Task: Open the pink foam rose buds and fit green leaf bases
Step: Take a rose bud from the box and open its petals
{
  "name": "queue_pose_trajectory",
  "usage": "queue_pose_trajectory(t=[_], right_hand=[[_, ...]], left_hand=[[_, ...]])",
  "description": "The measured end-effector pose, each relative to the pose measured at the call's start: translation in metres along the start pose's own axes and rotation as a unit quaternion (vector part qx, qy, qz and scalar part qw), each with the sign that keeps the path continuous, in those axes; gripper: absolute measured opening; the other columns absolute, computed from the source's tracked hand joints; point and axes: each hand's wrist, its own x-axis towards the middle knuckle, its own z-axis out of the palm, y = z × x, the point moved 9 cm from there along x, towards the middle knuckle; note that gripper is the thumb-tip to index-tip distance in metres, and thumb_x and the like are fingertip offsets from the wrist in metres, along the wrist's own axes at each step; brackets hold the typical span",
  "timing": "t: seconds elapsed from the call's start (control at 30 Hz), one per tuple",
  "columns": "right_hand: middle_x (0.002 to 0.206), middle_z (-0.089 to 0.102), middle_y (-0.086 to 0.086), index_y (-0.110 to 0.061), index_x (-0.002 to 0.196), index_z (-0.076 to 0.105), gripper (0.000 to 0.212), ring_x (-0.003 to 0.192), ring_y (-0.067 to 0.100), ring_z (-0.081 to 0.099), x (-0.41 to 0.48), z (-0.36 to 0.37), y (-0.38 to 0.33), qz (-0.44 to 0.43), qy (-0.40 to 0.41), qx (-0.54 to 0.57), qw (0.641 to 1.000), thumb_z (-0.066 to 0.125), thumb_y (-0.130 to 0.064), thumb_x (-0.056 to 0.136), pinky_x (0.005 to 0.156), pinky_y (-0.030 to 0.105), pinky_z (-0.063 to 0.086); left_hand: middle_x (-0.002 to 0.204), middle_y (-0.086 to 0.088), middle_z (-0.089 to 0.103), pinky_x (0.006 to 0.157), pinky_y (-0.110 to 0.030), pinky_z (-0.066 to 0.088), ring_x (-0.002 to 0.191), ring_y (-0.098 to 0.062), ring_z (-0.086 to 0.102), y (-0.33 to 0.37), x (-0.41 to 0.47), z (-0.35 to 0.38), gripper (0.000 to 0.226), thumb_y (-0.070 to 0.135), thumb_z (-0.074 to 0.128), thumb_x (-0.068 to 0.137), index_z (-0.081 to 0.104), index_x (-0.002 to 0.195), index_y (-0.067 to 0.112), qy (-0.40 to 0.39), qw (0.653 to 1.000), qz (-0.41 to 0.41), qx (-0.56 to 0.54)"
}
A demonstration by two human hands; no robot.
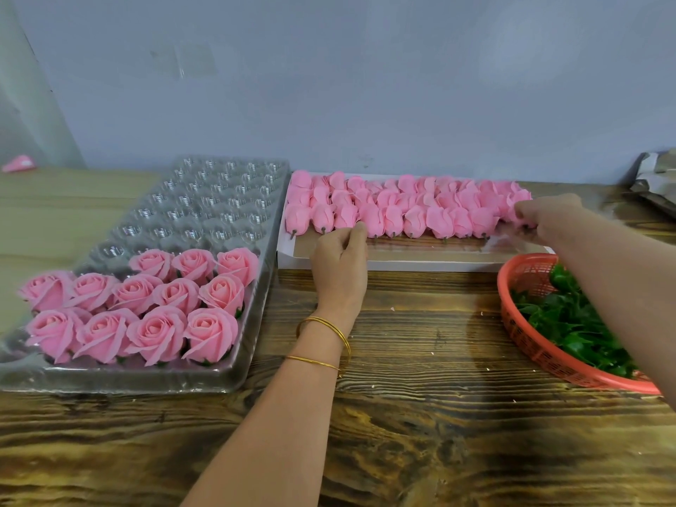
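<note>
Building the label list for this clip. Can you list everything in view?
open roses: 12, pink, near end of tray
tray: 1, clear plastic, left on table
closed buds: many, overlapping, no exact count, pink, in box
box: 1, white, middle back
basket: 1, red, right edge
leaf bases: pile, green, in basket
table: 1, brown wood
scrap: 1, pink, far left back
wrapping: crumpled, grey, far right back
bangles: gold, left wrist
left hand: fingertips at a front-row bud, grip unclear
right hand: blurred, fingers round a bud at the right end
</note>
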Motion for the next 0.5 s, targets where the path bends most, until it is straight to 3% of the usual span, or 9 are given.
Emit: queue_pose_trajectory(t=[0.1,0.13,0.2,0.27,0.33,0.43,0.5], right_hand=[[0.081,0.059,0.010,-0.005,0.086,0.055,0.010,0.087,0.025,0.064,-0.002,0.003,-0.005,0.005,-0.018,0.004,1.000,0.063,-0.001,0.084,0.067,0.033,0.060],[0.087,0.060,0.010,-0.004,0.092,0.057,0.009,0.085,0.023,0.063,0.000,0.003,-0.004,0.009,-0.020,0.006,1.000,0.060,0.000,0.085,0.066,0.032,0.059],[0.096,0.060,0.007,-0.009,0.105,0.060,0.022,0.070,0.017,0.056,-0.002,0.003,-0.010,0.004,-0.027,0.023,0.999,0.055,0.001,0.086,0.048,0.024,0.051],[0.080,0.057,0.006,-0.008,0.085,0.054,0.009,0.062,0.016,0.053,-0.014,0.000,-0.028,-0.025,-0.018,0.040,0.999,0.059,-0.001,0.085,0.035,0.018,0.043],[0.068,0.049,0.007,-0.010,0.072,0.042,0.025,0.056,0.018,0.051,-0.025,-0.006,-0.041,-0.031,-0.002,0.072,0.997,0.061,0.002,0.082,0.032,0.020,0.044],[0.067,0.053,0.008,-0.010,0.070,0.045,0.027,0.037,0.015,0.054,-0.047,-0.007,-0.058,-0.038,-0.006,0.109,0.993,0.065,0.008,0.075,0.034,0.031,0.050],[0.068,0.054,0.009,-0.009,0.068,0.047,0.026,0.043,0.015,0.057,-0.062,-0.006,-0.070,-0.056,-0.021,0.122,0.991,0.064,0.010,0.074,0.040,0.030,0.054]], left_hand=[[0.044,0.006,0.034,0.050,-0.022,0.030,0.049,-0.008,0.034,0.001,-0.001,0.000,0.051,0.014,0.055,0.094,0.041,0.045,0.018,-0.003,1.000,0.005,-0.003],[0.044,0.007,0.034,0.050,-0.021,0.030,0.048,-0.007,0.033,0.000,-0.001,0.000,0.051,0.014,0.055,0.094,0.041,0.045,0.018,-0.003,1.000,0.004,-0.003],[0.043,0.008,0.034,0.050,-0.020,0.031,0.047,-0.006,0.033,0.000,-0.001,0.000,0.051,0.014,0.055,0.094,0.041,0.045,0.018,-0.003,1.000,0.002,-0.007],[0.043,0.009,0.034,0.051,-0.020,0.031,0.047,-0.006,0.032,0.000,0.000,0.000,0.052,0.014,0.055,0.094,0.041,0.045,0.018,-0.003,1.000,0.001,-0.008],[0.042,0.011,0.033,0.049,-0.019,0.029,0.046,-0.004,0.031,0.000,0.000,0.000,0.052,0.013,0.055,0.094,0.040,0.044,0.019,-0.003,1.000,0.000,-0.011],[0.041,0.011,0.032,0.048,-0.017,0.028,0.045,-0.004,0.030,0.000,0.000,-0.001,0.052,0.013,0.055,0.093,0.038,0.044,0.020,-0.001,1.000,-0.001,-0.012],[0.041,0.011,0.032,0.047,-0.017,0.027,0.045,-0.004,0.031,0.000,0.001,-0.001,0.053,0.012,0.055,0.093,0.038,0.044,0.020,-0.001,1.000,0.001,-0.011]])
